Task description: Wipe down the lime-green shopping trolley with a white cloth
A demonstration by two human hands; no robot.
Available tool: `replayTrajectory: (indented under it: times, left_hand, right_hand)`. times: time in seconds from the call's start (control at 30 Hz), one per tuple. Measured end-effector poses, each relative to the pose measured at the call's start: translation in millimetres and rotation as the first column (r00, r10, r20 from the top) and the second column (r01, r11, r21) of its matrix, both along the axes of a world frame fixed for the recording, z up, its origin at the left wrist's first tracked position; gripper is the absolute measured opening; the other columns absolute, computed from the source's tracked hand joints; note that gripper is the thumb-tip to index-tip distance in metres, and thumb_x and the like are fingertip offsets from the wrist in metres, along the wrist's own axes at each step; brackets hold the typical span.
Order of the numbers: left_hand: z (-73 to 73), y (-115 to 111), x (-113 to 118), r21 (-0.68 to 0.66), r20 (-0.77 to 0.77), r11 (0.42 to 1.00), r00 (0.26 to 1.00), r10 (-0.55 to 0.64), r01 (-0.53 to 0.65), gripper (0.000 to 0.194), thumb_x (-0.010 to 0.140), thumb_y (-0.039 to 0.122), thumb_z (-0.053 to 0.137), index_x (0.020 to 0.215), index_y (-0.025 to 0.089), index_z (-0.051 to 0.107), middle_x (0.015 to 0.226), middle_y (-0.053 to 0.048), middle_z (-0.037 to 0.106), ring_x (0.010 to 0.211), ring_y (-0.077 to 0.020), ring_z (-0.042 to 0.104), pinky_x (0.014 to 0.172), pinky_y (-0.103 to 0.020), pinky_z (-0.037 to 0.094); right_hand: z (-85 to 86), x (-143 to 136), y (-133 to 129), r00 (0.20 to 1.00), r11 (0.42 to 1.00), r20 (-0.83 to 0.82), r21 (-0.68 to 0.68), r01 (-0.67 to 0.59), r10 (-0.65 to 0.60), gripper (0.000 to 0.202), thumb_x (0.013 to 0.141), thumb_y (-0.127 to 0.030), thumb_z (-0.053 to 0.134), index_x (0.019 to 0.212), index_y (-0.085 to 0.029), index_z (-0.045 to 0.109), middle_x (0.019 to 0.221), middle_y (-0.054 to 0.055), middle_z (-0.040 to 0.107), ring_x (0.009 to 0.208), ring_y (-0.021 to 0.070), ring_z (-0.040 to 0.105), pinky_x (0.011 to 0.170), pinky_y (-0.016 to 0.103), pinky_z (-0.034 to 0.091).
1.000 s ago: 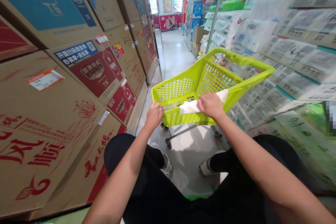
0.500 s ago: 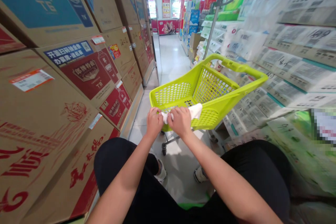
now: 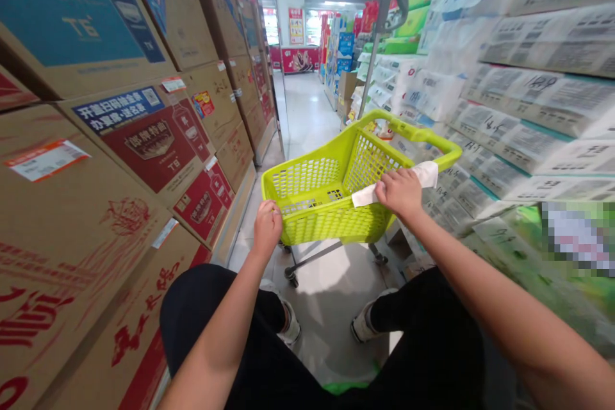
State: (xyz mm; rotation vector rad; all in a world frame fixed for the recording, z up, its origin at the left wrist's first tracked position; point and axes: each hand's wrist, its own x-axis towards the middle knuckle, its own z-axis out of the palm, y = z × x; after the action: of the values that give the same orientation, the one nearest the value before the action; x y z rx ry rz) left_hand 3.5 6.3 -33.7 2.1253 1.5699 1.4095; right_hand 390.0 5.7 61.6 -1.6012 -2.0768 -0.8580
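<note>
A yellow-green shopping cart (image 3: 336,218) stands crosswise in front of my knees, its slotted basket holding nothing that I can see. My left hand (image 3: 268,224) is closed around the rim at the basket's left end. On the near rim, toward the handle end, my right hand (image 3: 400,193) grips a white cloth (image 3: 425,174) and presses it against the plastic. The cloth sticks out on both sides of that hand. A raised handle bar (image 3: 449,152) forms the cart's right end.
Stacked cardboard cartons (image 3: 158,134) wall the left side. Packs of paper goods (image 3: 523,90) are piled close on the right. A grey metal post (image 3: 377,45) rises behind the cart. The tiled aisle (image 3: 307,102) runs toward a red display (image 3: 300,59).
My right hand has slid the white cloth rightward along the near rim, away from my left hand. My left hand stays at the left end. The view has shifted slightly.
</note>
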Motion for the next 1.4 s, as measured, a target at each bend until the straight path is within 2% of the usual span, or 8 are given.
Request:
replayTrajectory:
  times: [0.2,0.3,0.67,0.77,0.97,1.07,1.27,1.4]
  left_hand:
    - [-1.5,-4,11,0.007,0.002,1.0,1.0,-0.029,0.029,0.022,0.088,0.019,0.037,0.076,0.023,0.055,0.09,-0.008,0.063,0.117,-0.0233,0.053,0.107,-0.041,0.042]
    - [1.7,-4,3,0.009,-0.01,0.999,0.999,-0.04,0.04,0.019,0.086,0.017,0.037,0.08,0.022,0.054,0.095,-0.008,0.062,0.115,-0.0233,0.054,0.104,-0.04,0.043]
    - [3.9,5,-23,0.046,-0.077,0.996,0.995,-0.066,0.07,0.024,0.092,0.023,0.034,0.072,0.024,0.046,0.08,-0.005,0.057,0.094,-0.0225,0.056,0.087,-0.036,0.044]
    - [1.2,4,-17,0.07,-0.041,0.997,0.999,-0.03,0.033,0.024,0.09,0.02,0.034,0.069,0.024,0.043,0.078,-0.005,0.056,0.093,-0.0225,0.055,0.086,-0.036,0.044]
    - [0.8,0,-12,0.031,-0.073,0.999,0.997,-0.012,0.015,0.024,0.09,0.021,0.034,0.068,0.024,0.042,0.078,-0.006,0.054,0.094,-0.0225,0.054,0.087,-0.036,0.045]
    - [1.4,1,-21,0.039,-0.068,0.999,0.997,-0.027,0.03,0.024,0.091,0.022,0.032,0.071,0.024,0.044,0.083,-0.006,0.056,0.097,-0.022,0.054,0.09,-0.036,0.045]
    - [5.5,22,-56,-0.039,-0.151,0.993,0.981,-0.118,0.114,0.023,0.088,0.024,0.03,0.071,0.023,0.045,0.087,-0.007,0.058,0.103,-0.0214,0.054,0.094,-0.036,0.044]
    - [10.9,44,-75,-0.099,-0.197,0.986,0.968,-0.154,0.136,0.022,0.084,0.024,0.031,0.065,0.024,0.042,0.08,-0.007,0.058,0.102,-0.0214,0.054,0.093,-0.037,0.045]
  right_hand:
    - [-48.4,-160,-28,0.962,0.978,-0.209,-0.072,-0.196,0.177,0.027,0.096,-0.033,0.045,0.08,-0.02,0.062,0.082,0.009,0.064,0.086,0.0247,0.05,0.08,0.038,0.03]
    - [-52.0,-194,-32,0.944,0.95,-0.226,-0.147,-0.276,0.239,0.029,0.098,-0.037,0.044,0.084,-0.02,0.063,0.084,0.008,0.067,0.085,0.0234,0.053,0.079,0.037,0.031]
    - [26.2,32,-6,0.999,0.998,-0.044,-0.062,0.003,-0.006,0.037,0.097,-0.032,0.041,0.074,-0.017,0.066,0.074,0.01,0.066,0.076,0.0227,0.052,0.075,0.036,0.03]
    - [12.9,8,-10,0.993,1.0,-0.119,0.009,0.023,-0.022,0.035,0.096,-0.033,0.042,0.076,-0.018,0.066,0.075,0.01,0.066,0.08,0.0242,0.052,0.08,0.038,0.03]
    - [-44.1,-144,-31,0.946,0.98,-0.272,-0.048,-0.195,0.175,0.029,0.097,-0.035,0.045,0.086,-0.02,0.066,0.084,0.008,0.066,0.088,0.0244,0.051,0.084,0.039,0.031]
    - [-49.6,-174,-34,0.938,0.953,-0.216,-0.077,-0.294,0.272,0.028,0.098,-0.038,0.045,0.093,-0.02,0.065,0.088,0.008,0.065,0.089,0.0243,0.05,0.084,0.038,0.031]
    - [-13.1,-74,-30,0.971,0.968,0.036,-0.089,-0.233,0.237,0.031,0.098,-0.041,0.044,0.095,-0.018,0.065,0.088,0.01,0.064,0.091,0.0258,0.051,0.084,0.039,0.034]
    - [11.7,1,-34,0.983,0.988,0.092,-0.007,-0.156,0.156,0.035,0.099,-0.037,0.044,0.12,-0.016,0.063,0.119,0.014,0.064,0.119,0.03,0.049,0.101,0.042,0.033]
